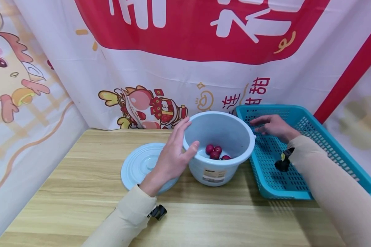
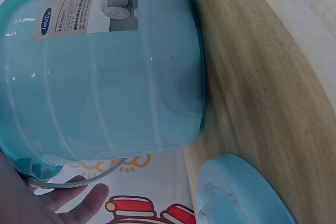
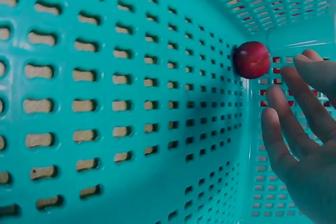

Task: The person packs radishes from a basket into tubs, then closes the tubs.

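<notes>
A light blue plastic bucket [image 1: 214, 173] stands upright, with several dark red plums [image 1: 214, 155] at its bottom. My left hand [image 1: 173, 154] rests at its left rim, fingers fairly straight and thumb at the near edge. In the left wrist view, fingers [image 2: 93, 203] show beside the thin bucket handle [image 2: 84, 183]. My right hand [image 1: 273, 127] reaches into the teal basket [image 1: 266, 192] with its fingers spread. A single plum [image 3: 252, 60] lies in the basket corner, just ahead of those fingertips in the right wrist view.
A round light blue lid [image 1: 139, 166] lies on the wooden table [image 1: 80, 192], left of the bucket and partly behind my left hand. The basket stands close against the bucket's right side. A printed curtain [image 1: 160, 75] hangs along the table's back edge.
</notes>
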A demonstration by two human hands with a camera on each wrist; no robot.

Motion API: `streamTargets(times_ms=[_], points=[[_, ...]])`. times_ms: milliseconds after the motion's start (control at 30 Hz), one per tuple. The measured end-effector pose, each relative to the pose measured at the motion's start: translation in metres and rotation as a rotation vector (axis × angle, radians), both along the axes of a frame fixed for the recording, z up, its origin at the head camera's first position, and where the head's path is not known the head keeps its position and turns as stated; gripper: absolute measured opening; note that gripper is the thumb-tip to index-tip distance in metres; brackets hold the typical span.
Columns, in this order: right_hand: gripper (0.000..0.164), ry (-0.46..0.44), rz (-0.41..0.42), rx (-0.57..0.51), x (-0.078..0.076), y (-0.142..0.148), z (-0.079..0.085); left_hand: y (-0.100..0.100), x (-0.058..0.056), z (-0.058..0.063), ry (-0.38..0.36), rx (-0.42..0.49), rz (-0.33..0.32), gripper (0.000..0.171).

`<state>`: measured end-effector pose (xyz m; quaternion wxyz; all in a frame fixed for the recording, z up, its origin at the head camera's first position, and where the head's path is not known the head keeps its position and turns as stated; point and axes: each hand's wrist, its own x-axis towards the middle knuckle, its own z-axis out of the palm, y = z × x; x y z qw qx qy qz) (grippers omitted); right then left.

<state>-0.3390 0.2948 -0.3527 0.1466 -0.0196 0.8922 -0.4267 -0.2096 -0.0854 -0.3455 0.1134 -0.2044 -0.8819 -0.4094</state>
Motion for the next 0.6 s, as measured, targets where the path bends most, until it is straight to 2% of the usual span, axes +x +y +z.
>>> streamTargets(times_ms=[333,600], points=[[0.052,-0.057,0.047,0.121,-0.0039,-0.0025,-0.0053,-0.0003,-0.0011,-0.0002,-0.007,-0.004,0.002,0.078],[0.052,-0.041,0.06,0.165,-0.0044,-0.0016,-0.0079,-0.0003,-0.0007,0.0002,-0.012,-0.005,0.003,0.078]])
